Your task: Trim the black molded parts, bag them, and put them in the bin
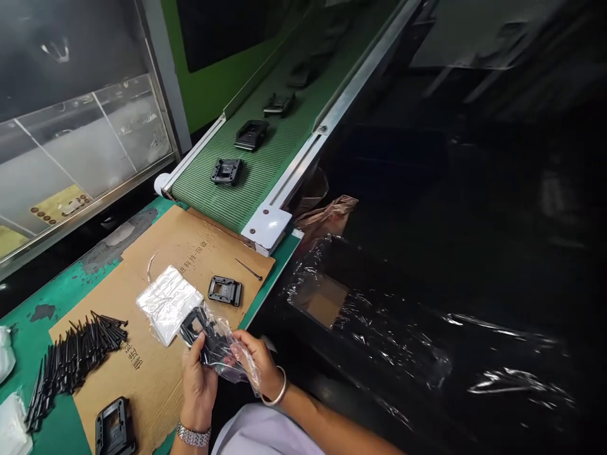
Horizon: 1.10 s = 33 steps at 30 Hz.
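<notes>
the left hand (196,388), a steel link watch (193,434) on its wrist, cups a black plastic frame (203,341) from below through a clear plastic bag (237,357), its fingers curled close around the piece. the right hand (256,363), a silver bangle (275,387) at its wrist, pinches the bag's far side in a narrow grip, so both hands hold the same bagged frame just above a cardboard sheet (152,385). on that sheet lie a folded foil-like packet (168,304) touching the bag, a second black frame (224,291) just beyond it, another frame (114,430) near the lower edge, and a heap of thin black pins (78,366) (they could be cable ties, too small to tell). the sheet rests on a green workbench (42,335). farther off, a green ribbed conveyor belt (258,158) carries a line of more black frames (251,134), and black plastic sheeting (379,316) glistens to the right.
</notes>
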{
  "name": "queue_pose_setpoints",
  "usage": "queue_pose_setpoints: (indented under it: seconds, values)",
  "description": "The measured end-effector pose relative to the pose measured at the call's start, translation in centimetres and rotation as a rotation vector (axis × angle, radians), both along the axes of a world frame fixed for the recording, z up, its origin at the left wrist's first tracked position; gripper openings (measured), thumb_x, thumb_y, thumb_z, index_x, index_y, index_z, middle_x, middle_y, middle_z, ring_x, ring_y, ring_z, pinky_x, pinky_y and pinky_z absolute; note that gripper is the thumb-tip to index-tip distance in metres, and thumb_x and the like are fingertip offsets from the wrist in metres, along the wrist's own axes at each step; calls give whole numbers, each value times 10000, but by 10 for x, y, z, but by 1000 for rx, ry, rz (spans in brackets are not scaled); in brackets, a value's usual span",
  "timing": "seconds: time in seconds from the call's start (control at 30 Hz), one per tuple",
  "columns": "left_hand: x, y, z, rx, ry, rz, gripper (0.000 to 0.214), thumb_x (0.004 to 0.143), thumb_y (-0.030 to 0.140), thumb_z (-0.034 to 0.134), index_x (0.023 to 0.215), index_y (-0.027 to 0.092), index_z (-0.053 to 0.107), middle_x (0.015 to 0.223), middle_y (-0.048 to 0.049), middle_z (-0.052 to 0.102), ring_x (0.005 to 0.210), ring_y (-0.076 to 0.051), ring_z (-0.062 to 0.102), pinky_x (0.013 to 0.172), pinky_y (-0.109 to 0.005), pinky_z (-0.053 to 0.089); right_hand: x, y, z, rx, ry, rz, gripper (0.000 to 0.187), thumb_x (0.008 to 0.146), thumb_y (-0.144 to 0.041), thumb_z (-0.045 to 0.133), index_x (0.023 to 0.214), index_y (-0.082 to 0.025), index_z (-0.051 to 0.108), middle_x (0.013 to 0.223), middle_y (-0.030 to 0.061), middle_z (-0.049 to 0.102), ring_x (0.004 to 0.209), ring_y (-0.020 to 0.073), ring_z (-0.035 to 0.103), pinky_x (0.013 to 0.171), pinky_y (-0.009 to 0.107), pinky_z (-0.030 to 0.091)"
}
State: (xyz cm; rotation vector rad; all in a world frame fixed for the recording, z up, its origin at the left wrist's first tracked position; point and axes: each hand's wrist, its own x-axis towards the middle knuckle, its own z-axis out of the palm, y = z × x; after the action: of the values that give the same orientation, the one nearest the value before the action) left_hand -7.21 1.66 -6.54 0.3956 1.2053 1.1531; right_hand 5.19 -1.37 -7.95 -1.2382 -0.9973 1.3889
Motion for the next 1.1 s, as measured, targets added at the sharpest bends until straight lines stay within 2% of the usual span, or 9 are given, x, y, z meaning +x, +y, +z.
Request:
queue_pose_setpoints:
  seconds: [0.17, 0.27, 0.33, 0.43, 0.5, 0.6, 0.7, 0.93, 1.1]
  values:
    - [24, 12, -3, 55, 85, -34, 116, 722, 322, 518, 746, 229, 584, 731, 19, 652, 701, -153, 605, 721, -344, 482, 46, -19, -11, -25, -299, -31, 379, 815, -468, 381, 678, -171, 572, 603, 23, 568, 483, 121, 524, 479, 239, 427]
    - [49, 6, 0, 48, 130, -48, 184, 689, 309, 590, 860, 244, 568, 796, 37, 654, 738, -141, 606, 723, -313, 480, 82, -19, -6, 35, -292, -169, 334, 770, -417, 469, 974, -171, 563, 937, 99, 613, 814, 193, 584, 722, 319, 464]
    - [70, 3, 4, 58, 146, -90, 253, 670, 306, 617, 908, 242, 564, 856, 30, 655, 802, -147, 602, 747, -298, 472, 97, -17, 2, 105, -228, -182, 532, 681, -387, 592, 1150, -171, 464, 1122, 121, 543, 988, 220, 526, 843, 357, 418]
    - [101, 2, 6, 38, 104, -233, 231, 676, 362, 598, 861, 223, 590, 824, 13, 662, 800, -160, 604, 729, -290, 474, 106, -17, 4, -25, -86, 62, 314, 652, -326, 619, 919, -165, 587, 775, 42, 631, 664, 159, 579, 619, 276, 468]
    - [116, 5, 4, -51, 59, -345, 238, 644, 406, 607, 762, 199, 615, 733, -2, 663, 733, -167, 609, 683, -291, 482, 113, -18, -2, -225, 79, 151, 128, 685, -283, 561, 646, -162, 580, 478, -40, 521, 385, 72, 439, 401, 186, 363]
    - [133, 10, -2, -239, 33, -588, 253, 533, 394, 697, 630, 173, 621, 652, -17, 653, 669, -175, 606, 665, -305, 483, 135, -24, -14, -462, 383, 66, 84, 604, -176, 568, 532, -155, 530, 392, -72, 454, 303, 32, 340, 320, 140, 239]
    - [151, 18, -5, -297, 166, -918, 308, 525, 375, 726, 738, 169, 642, 739, -39, 668, 753, -211, 610, 695, -321, 473, 164, -32, -19, -559, 601, -106, 65, 528, -106, 560, 488, -140, 522, 418, -52, 494, 334, 46, 413, 346, 149, 308]
    - [222, 32, -31, 252, 737, -1349, 341, 678, 461, 565, 815, 152, 614, 810, -96, 663, 790, -240, 594, 747, -343, 452, 206, -50, -44, -368, 706, -402, 202, 566, -258, 669, 715, -144, 593, 625, -19, 582, 557, 91, 531, 504, 192, 409]
    - [266, 23, -63, 620, 1005, -1238, 501, 693, 404, 545, 1110, 129, 500, 1116, -177, 552, 1056, -303, 482, 913, -488, 335, 257, -45, -107, -469, 471, -775, 221, 700, -342, 637, 765, -139, 580, 650, 6, 573, 571, 128, 534, 500, 250, 440]
